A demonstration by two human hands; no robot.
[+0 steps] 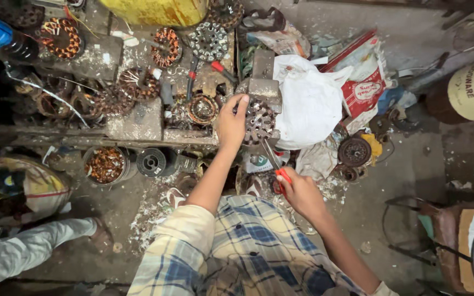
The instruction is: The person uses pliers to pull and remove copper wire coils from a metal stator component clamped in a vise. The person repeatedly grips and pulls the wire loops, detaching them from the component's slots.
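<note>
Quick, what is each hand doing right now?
Left hand: resting on the bare fan stator, steadying it.
Right hand: closed on a red-handled screwdriver.

Stator (259, 121) looks like dull grey metal, screwdriver (279, 171) has a glossy red plastic handle. White bag (309, 101) at its 3 o'clock: smooth thin plastic.

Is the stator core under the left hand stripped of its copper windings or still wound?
Stripped, as far as shows: the stator core under the left hand has bare grey metal slots, while the wound stator nearby carries copper coils.
</note>
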